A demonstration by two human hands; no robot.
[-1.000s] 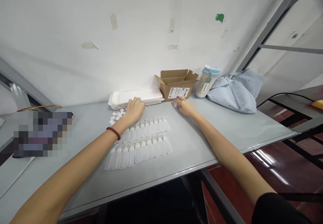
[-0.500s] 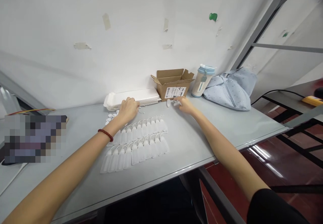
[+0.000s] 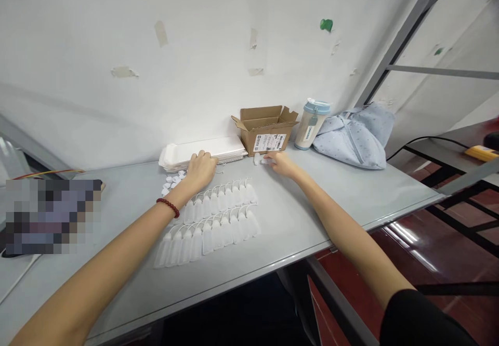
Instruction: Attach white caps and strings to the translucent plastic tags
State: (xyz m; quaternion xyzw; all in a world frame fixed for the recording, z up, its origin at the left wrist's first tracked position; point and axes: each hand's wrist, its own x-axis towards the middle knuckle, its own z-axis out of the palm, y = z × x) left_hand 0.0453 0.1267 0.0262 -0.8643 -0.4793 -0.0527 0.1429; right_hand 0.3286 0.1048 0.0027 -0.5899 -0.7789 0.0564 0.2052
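My left hand (image 3: 200, 171), with a red bead bracelet, is closed in front of a stack of flat white packs (image 3: 208, 148). A thin white cord (image 3: 220, 169) shows by its fingertips; what the fingers hold is hidden. Small white pieces (image 3: 173, 178) lie beside that hand. My right hand (image 3: 283, 164) pinches a small translucent piece (image 3: 267, 161) on the table in front of the cardboard box. Another translucent piece (image 3: 257, 159) touches or nearly touches it. Nearer me lie two rows of translucent tags with white cord loops, a back row (image 3: 222, 199) and a front row (image 3: 210, 237).
An open cardboard box (image 3: 268, 133) stands against the wall. To its right are a blue-lidded tumbler (image 3: 312, 125) and a light-blue cloth bundle (image 3: 353, 138). A blurred-out device (image 3: 54, 213) lies at the left. The grey table's front edge (image 3: 273, 268) runs below the rows.
My right hand has shifted slightly left, bringing the translucent piece up to the other one by the box. My left hand has moved a little right and stays closed.
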